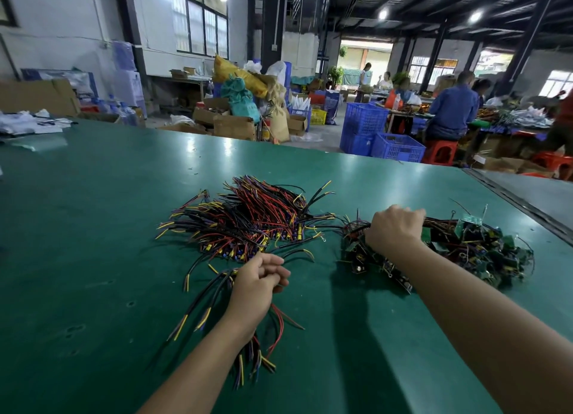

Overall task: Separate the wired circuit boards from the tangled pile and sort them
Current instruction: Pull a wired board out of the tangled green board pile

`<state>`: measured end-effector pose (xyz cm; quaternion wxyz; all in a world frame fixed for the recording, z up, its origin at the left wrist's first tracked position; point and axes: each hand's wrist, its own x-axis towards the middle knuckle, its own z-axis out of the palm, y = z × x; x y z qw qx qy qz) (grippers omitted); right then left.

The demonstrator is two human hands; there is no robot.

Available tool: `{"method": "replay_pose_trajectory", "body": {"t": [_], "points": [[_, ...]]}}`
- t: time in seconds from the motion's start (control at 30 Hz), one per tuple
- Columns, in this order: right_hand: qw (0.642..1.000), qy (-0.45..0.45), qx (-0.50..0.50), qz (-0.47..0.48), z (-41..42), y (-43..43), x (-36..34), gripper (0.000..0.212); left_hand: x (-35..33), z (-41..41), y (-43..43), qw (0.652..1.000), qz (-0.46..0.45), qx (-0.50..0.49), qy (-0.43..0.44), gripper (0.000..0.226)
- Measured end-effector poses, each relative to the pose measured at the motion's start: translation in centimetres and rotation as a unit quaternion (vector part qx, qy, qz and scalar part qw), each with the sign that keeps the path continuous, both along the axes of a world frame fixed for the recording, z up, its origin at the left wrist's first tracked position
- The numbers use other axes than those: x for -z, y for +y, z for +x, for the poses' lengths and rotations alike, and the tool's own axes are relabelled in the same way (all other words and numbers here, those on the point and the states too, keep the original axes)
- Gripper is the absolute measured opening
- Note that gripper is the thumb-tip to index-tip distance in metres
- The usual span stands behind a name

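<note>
Head view: left grip (257,277) clasps a wire bundle (200,307); right grip (393,227) clutches wires in the tangled pile (474,249). Boards (458,230) seem light, stiff, snag-prone; better held by board edges.

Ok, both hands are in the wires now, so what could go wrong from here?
1. The right hand grips into the tangled pile. A hard pull would likely drag several snagged boards along, or strain their leads.
2. The left hand holds a loose wire bundle right beside the larger wire heap. Its free ends could catch in that heap and tangle again.
</note>
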<state>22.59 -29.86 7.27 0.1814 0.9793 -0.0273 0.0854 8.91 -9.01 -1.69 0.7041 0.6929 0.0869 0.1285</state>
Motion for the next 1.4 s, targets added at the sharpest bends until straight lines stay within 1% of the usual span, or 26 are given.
{"method": "replay_pose_trajectory", "body": {"t": [0.03, 0.1, 0.2, 0.27, 0.33, 0.37, 0.4, 0.43, 0.47, 0.53, 0.6, 0.63, 0.67, 0.7, 0.77, 0.83, 0.9, 0.93, 0.97, 1.03, 1.07, 1.13, 1.27, 1.3, 1.33, 1.4], "points": [[1.0, 0.011, 0.001, -0.025, 0.1, 0.0, 0.2, 0.048, 0.0, 0.0, 0.0, 1.0, 0.002, 0.002, -0.001, 0.024], [0.999, 0.028, 0.002, -0.026, 0.2, -0.4, 0.3, 0.067, 0.0, 0.0, 0.0, 1.0, 0.004, 0.007, -0.002, 0.024], [1.0, 0.024, -0.017, -0.008, 0.0, -0.8, 0.6, 0.08, 0.0, 0.1, -0.1, 1.0, 0.005, 0.009, -0.002, 0.025], [1.0, 0.015, -0.018, -0.007, -0.4, -0.7, 0.8, 0.081, -0.1, 0.0, -0.1, 1.0, 0.012, 0.009, -0.001, 0.026], [0.999, 0.02, -0.017, -0.02, -0.9, -0.3, 1.2, 0.073, -0.4, -0.2, -0.3, 0.999, 0.043, 0.008, -0.003, 0.026], [0.999, 0.023, -0.022, -0.025, -1.3, -0.1, 1.5, 0.065, -0.5, -0.5, -0.5, 0.996, 0.083, 0.004, -0.011, 0.027], [0.999, 0.027, -0.024, -0.024, -1.6, 0.0, 1.9, 0.059, -0.6, -0.9, -0.7, 0.988, 0.15, 0.0, -0.028, 0.027], [0.999, 0.03, -0.022, -0.018, -1.7, 0.1, 2.2, 0.055, -0.7, -1.4, -0.8, 0.97, 0.238, 0.003, -0.053, 0.026], [0.999, 0.026, -0.018, -0.011, -1.8, 0.1, 2.6, 0.055, -0.7, -2.0, -1.1, 0.939, 0.335, 0.018, -0.078, 0.024], [1.0, 0.006, 0.003, 0.013, -1.7, -0.1, 2.9, 0.066, -1.0, -3.0, -2.1, 0.861, 0.495, 0.065, -0.093, 0.023], [0.999, -0.003, 0.013, 0.038, -1.7, -0.2, 3.0, 0.075, -1.5, -3.8, -3.4, 0.797, 0.591, 0.103, -0.074, 0.026], [0.999, -0.011, 0.001, 0.047, -1.7, -0.2, 3.0, 0.076, -1.8, -4.1, -4.0, 0.779, 0.612, 0.115, -0.073, 0.026], [0.998, -0.028, -0.02, 0.057, -1.8, -0.2, 3.1, 0.074, -2.1, -4.3, -4.5, 0.771, 0.62, 0.121, -0.078, 0.025], [0.995, -0.055, -0.046, 0.07, -2.1, -0.1, 3.1, 0.073, -2.4, -4.3, -4.6, 0.772, 0.619, 0.119, -0.086, 0.023], [0.982, -0.123, -0.106, 0.094, -3.2, 0.3, 3.5, 0.068, -3.2, -4.0, -4.4, 0.783, 0.608, 0.093, -0.094, 0.02], [0.959, -0.178, -0.18, 0.128, -5.2, 0.9, 4.5, 0.06, -4.2, -3.1, -3.1, 0.791, 0.603, 0.043, -0.089, 0.02], [0.926, -0.185, -0.263, 0.199, -8.1, 1.8, 6.1, 0.051, -5.0, -1.5, -1.1, 0.796, 0.603, -0.004, -0.043, 0.021], [0.91, -0.16, -0.295, 0.242, -9.5, 2.4, 7.0, 0.047, -5.3, -0.4, 0.2, 0.788, 0.616, -0.015, 0.002, 0.023], [0.898, -0.112, -0.316, 0.285, -10.8, 3.0, 8.0, 0.044, -5.5, 0.5, 1.7, 0.772, 0.632, -0.011, 0.064, 0.027], [0.87, 0.006, -0.328, 0.367, -12.8, 4.1, 9.6, 0.037, -5.7, 1.8, 4.2, 0.739, 0.641, 0.039, 0.204, 0.042], [0.853, 0.045, -0.324, 0.407, -13.4, 4.6, 10.2, 0.034, -5.7, 2.2, 5.2, 0.733, 0.626, 0.075, 0.255, 0.052], [0.827, 0.066, -0.311, 0.463, -14.0, 5.2, 10.5, 0.028, -5.5, 2.7, 6.5, 0.733, 0.598, 0.126, 0.298, 0.062], [0.814, 0.057, -0.288, 0.501, -14.2, 5.0, 10.2, 0.021, -4.9, 2.8, 7.2, 0.771, 0.557, 0.125, 0.282, 0.056], [0.812, 0.054, -0.285, 0.506, -14.2, 4.7, 10.1, 0.019, -4.7, 2.7, 7.0, 0.787, 0.53, 0.134, 0.285, 0.053], [0.81, 0.053, -0.284, 0.511, -14.2, 4.5, 9.9, 0.018, -4.5, 2.7, 6.7, 0.813, 0.485, 0.143, 0.288, 0.047], [0.801, 0.062, -0.286, 0.522, -14.3, 4.3, 9.8, 0.015, -4.5, 2.5, 6.0, 0.874, 0.362, 0.15, 0.289, 0.038]]}}
